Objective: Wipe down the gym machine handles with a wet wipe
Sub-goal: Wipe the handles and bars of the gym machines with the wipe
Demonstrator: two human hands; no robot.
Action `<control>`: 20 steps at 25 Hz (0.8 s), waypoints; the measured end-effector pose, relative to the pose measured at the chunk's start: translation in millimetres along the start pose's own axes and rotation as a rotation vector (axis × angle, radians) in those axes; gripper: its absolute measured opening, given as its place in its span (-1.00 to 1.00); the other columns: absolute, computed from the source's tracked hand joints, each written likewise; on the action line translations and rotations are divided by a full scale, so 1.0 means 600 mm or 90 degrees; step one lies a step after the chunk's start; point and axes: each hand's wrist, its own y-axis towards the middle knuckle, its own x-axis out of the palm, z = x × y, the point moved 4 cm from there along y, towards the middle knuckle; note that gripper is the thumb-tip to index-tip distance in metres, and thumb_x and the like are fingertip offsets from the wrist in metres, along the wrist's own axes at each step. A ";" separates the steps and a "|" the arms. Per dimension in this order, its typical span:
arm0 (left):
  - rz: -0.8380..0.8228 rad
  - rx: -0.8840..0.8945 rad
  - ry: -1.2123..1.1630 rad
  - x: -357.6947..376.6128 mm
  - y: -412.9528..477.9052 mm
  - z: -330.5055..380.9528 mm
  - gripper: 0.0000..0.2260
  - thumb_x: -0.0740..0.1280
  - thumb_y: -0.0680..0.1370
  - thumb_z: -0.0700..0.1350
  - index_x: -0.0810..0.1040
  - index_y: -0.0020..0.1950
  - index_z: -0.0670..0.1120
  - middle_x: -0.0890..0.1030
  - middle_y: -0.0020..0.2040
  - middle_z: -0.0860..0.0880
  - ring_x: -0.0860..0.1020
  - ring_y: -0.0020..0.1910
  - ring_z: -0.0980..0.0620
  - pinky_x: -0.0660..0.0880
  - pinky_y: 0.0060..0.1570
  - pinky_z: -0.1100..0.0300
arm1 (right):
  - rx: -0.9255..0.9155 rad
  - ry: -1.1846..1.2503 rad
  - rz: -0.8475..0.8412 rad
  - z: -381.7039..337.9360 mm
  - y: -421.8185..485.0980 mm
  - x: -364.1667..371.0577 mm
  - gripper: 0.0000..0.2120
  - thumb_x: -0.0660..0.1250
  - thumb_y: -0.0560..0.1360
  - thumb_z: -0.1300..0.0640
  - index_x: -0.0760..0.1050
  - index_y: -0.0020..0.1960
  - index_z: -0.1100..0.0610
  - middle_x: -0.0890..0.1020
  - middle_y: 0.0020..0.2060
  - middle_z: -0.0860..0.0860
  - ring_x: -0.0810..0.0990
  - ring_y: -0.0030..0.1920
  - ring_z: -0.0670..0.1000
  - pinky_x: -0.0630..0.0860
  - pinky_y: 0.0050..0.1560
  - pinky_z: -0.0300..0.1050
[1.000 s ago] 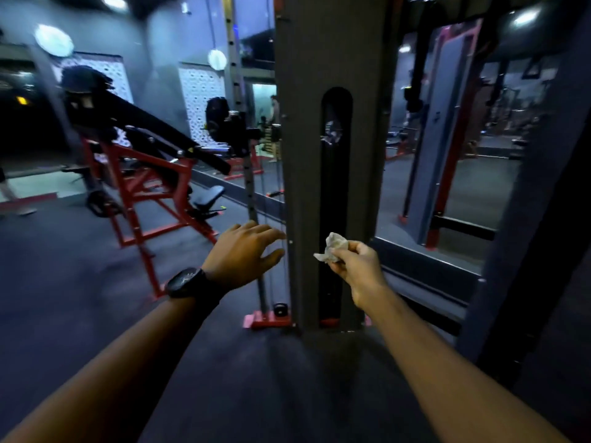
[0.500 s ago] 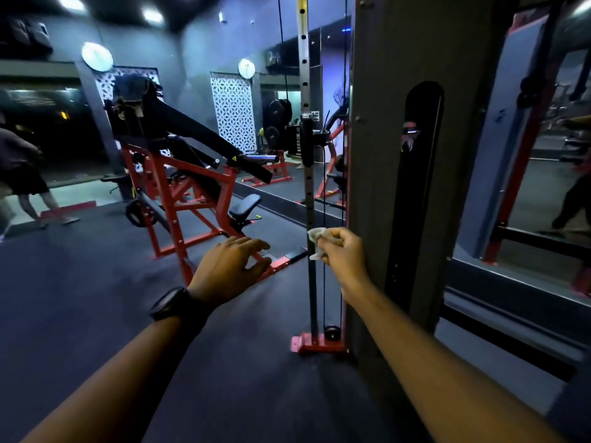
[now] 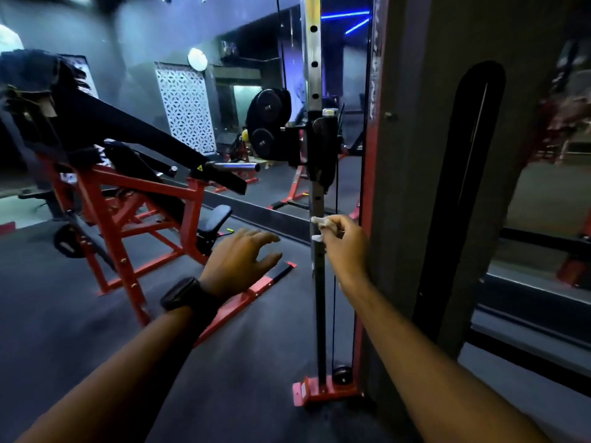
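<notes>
Your right hand (image 3: pixel 347 247) pinched wet wipe (image 3: pixel 320 222), left hand (image 3: pixel 240 260) relaxed, empty. Approach step; next reach carriage (image 3: pixel 323 139) at 12 o'clock.

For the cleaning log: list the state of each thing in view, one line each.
wet wipe: crumpled, pinched by the right hand, at the holed upright; contact unclear.
right hand: fingers curled round the wet wipe.
left hand: open, fingers spread, holds nothing.
watch: on the left wrist, screen dark.
pulley carriage: set on the holed upright, above the wet wipe.
cable: straight, down to the floor pulley.
</notes>
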 end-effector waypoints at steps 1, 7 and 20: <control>0.017 0.019 -0.009 0.011 0.034 -0.025 -0.68 0.32 0.60 0.12 0.57 0.28 0.02 0.61 0.21 0.04 0.53 0.18 0.01 0.48 0.09 0.09 | -0.018 -0.015 0.024 0.006 0.022 0.020 -0.92 0.34 0.56 0.20 0.58 -0.05 0.05 0.60 -0.21 -0.13 0.58 -0.18 -0.16 0.51 -0.20 -0.23; 0.100 0.158 -0.128 0.095 0.256 -0.185 -0.72 0.33 0.61 0.06 0.59 0.26 -0.02 0.62 0.18 0.01 0.50 0.18 -0.02 0.42 0.04 0.14 | -0.114 -0.139 0.215 0.034 0.141 0.151 -0.89 0.37 0.53 0.23 0.60 0.02 0.07 0.57 -0.08 -0.12 0.55 -0.06 -0.15 0.56 -0.02 -0.18; 0.278 0.455 -0.196 0.284 0.534 -0.253 -0.58 0.22 0.61 0.09 0.53 0.38 -0.10 0.47 0.43 -0.13 0.34 0.44 -0.15 0.25 0.45 -0.14 | -0.199 -0.565 0.399 0.088 0.278 0.303 -0.68 0.21 0.65 0.11 0.51 0.35 0.19 0.50 0.23 0.07 0.45 0.25 0.04 0.52 0.20 -0.08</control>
